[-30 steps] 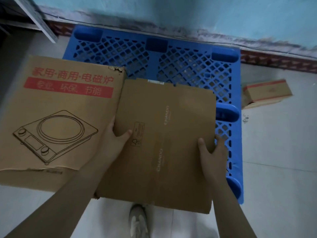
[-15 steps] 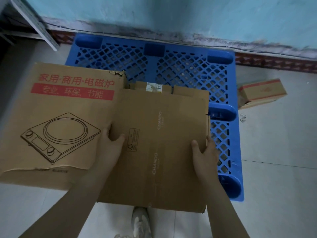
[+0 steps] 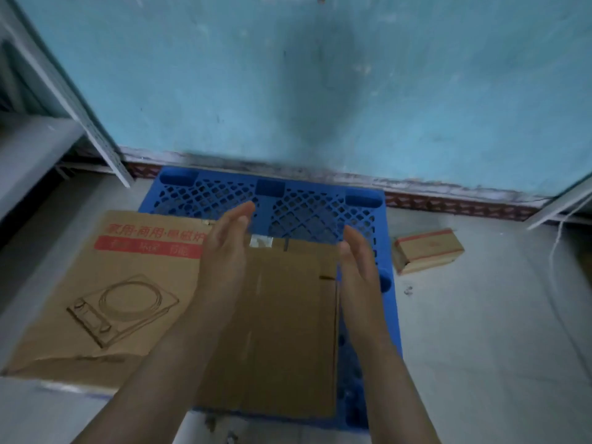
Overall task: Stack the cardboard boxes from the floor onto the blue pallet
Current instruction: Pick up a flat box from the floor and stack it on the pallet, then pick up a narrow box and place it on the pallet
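Both hands lifted off plain box (image 3: 282, 331) | left grip (image 3: 226, 248), right grip (image 3: 357, 261) wide, empty | box below, on pallet (image 3: 320, 203)

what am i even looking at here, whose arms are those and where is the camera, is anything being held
This is a single view from a camera worn on a person's head, looking forward and down, so the two bare arms reaching in from below are that person's own. The left hand and right hand are both open, palms facing each other, holding nothing. Beneath them a plain brown cardboard box lies flat on the blue pallet, a plastic grid set against the turquoise wall. To its left lies a bigger printed box with red lettering and a cooktop drawing. A small box sits on the floor to the right.
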Demonstrator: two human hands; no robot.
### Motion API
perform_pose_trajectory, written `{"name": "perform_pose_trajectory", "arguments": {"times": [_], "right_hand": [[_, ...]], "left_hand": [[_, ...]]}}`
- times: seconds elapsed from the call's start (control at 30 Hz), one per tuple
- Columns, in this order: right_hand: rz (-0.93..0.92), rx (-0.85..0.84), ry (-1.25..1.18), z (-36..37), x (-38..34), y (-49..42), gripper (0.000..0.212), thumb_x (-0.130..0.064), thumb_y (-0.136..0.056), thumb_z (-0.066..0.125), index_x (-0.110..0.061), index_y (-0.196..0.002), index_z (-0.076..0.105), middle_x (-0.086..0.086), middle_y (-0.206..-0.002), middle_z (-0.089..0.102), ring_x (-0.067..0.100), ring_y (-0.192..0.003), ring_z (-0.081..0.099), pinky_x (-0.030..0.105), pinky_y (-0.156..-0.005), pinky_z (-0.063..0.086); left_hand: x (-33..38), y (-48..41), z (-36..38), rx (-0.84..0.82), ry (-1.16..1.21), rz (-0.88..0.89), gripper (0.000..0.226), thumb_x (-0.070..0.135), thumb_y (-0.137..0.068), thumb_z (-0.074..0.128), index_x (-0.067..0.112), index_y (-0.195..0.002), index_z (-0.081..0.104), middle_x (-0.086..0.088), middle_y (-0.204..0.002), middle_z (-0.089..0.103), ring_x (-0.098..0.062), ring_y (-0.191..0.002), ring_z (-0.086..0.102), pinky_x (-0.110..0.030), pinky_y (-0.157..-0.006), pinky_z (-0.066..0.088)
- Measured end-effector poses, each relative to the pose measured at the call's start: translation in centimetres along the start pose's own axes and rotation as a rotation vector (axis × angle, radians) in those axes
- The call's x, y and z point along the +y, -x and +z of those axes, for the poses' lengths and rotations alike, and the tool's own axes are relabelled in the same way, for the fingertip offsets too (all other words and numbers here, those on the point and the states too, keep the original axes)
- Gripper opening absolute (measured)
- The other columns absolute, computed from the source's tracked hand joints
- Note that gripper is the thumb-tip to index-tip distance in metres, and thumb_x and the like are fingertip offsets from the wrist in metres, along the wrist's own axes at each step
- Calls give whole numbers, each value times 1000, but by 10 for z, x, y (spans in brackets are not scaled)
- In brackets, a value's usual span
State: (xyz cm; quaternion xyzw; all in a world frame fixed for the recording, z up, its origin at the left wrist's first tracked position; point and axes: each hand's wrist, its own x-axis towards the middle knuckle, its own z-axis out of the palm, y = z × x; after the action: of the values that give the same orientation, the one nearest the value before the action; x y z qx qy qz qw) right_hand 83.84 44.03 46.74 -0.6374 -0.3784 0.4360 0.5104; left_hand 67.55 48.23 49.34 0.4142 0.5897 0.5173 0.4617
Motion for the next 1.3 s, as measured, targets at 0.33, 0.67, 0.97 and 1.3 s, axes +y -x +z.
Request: {"name": "perform_pose_trajectory", "arguments": {"times": [0.33, 0.67, 0.97, 1.3], "right_hand": [[-530, -43, -123, -199, -275, 75, 40, -47, -92, 50, -43, -131, 58, -25, -142, 51, -18, -126, 44, 8, -100, 39], [-665, 29, -185, -336, -397, 131, 18, -35, -100, 52, -36, -114, 64, -12, -129, 66, 5, -120, 62, 39, -107, 46], [-797, 92, -223, -414, -429, 124, 27, -39, -89, 53, -37, -114, 63, -16, -125, 68, 4, -120, 62, 33, -103, 48], [-796, 88, -286, -575, -419, 26, 20, -29, -101, 52, -33, -119, 61, -15, -126, 68, 6, -119, 63, 34, -102, 48]], "left_hand": [[286, 154, 119, -205, 236, 382, 33, 24, -104, 36, 32, -114, 66, 15, -126, 65, 4, -119, 57, -29, -105, 45], [389, 249, 193, -353, 223, 452, 30, 20, -104, 37, 29, -111, 64, 12, -123, 67, 0, -115, 60, -34, -106, 45], [439, 263, 289, -438, 320, 496, 30, 21, -104, 35, 31, -114, 63, 11, -122, 68, -2, -116, 61, -34, -105, 46], [447, 274, 473, -495, 356, 424, 33, 27, -104, 31, 32, -126, 55, 7, -127, 65, -11, -121, 59, -40, -106, 44]]}}
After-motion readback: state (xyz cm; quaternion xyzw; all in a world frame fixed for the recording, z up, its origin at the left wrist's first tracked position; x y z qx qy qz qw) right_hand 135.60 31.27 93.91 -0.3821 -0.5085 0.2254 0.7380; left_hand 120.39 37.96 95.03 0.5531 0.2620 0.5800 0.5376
